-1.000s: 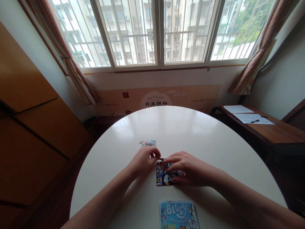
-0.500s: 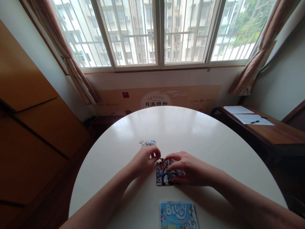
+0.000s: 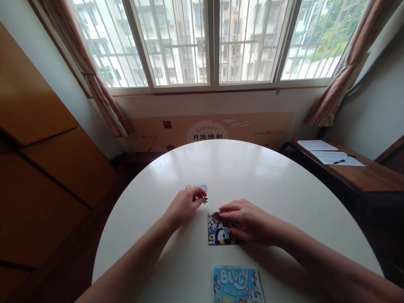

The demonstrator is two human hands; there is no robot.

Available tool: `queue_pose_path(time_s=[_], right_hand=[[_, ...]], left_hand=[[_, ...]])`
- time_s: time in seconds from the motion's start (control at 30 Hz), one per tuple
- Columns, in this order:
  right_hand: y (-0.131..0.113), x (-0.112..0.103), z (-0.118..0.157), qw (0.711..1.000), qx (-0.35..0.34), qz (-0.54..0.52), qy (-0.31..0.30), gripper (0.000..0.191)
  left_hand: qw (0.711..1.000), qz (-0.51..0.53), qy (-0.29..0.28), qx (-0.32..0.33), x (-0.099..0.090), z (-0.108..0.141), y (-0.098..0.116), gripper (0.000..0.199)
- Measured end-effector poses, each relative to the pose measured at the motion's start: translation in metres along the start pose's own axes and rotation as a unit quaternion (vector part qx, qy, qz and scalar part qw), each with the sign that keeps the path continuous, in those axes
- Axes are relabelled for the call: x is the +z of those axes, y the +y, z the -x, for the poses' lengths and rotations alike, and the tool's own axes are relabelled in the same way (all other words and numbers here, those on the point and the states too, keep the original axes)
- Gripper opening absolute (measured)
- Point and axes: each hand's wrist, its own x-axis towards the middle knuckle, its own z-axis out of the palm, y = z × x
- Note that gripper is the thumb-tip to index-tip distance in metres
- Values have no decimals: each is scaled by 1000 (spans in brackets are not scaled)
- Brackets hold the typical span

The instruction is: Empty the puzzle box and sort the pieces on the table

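Observation:
Between the thumb and fingers of my left hand (image 3: 186,205) is a small puzzle piece (image 3: 205,200), held just in front of a pile of loose puzzle pieces (image 3: 199,185). My hand partly hides that pile. To the right and nearer lies a partly assembled puzzle (image 3: 217,231) with dark and blue printing and an uneven top edge. My right hand (image 3: 249,221) rests over its right part with fingers apart, covering that side. Below the puzzle, a blue Bluey picture card (image 3: 236,284) lies flat.
All of this lies on a round white table (image 3: 268,176). At the right stands a wooden desk (image 3: 372,174) with papers (image 3: 336,158) and a pen. Wooden cabinets (image 3: 41,168) are at the left; a barred window is ahead.
My left hand has moved away from the puzzle's top edge, up and left toward the pile, with a piece in its fingers. My right hand has stayed on the puzzle, its fingers shifted slightly.

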Motion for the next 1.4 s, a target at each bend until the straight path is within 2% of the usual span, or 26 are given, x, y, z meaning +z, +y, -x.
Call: queue_pose_path(time_s=[0.23,0.37,0.47,0.57,0.63,0.7,0.87,1.0,1.4], right_hand=[[2,3,0,1000,-1,-4,2,41],[1,2,1,1000,-1,-9,3,41],[1,2,1,1000,1,-16,10,43],[-1,1,0,999,0,-31,29,42],[-1,1,-1,998,2,-44,40,40],[-1,0,-2,997,1,-57,48,38],[0,1,-2,996,0,-67,52,38],[1,2,-1,997,8,-59,48,41],[3,8,-1,999,4,-23,42,40]], left_hand=[[994,3,32,-107,-31,-9,-20,17],[989,-22,38,-138,-35,-11,-26,18],[985,-72,66,-143,-34,-12,-30,21],[980,-116,111,-114,-35,-11,-28,24],[984,-115,118,-72,-34,-9,-22,24],[991,-92,94,-22,-29,-5,-11,23],[997,-43,-18,68,-6,7,15,18],[995,-35,-50,84,6,11,21,11],[995,-59,-54,64,18,12,20,13]])
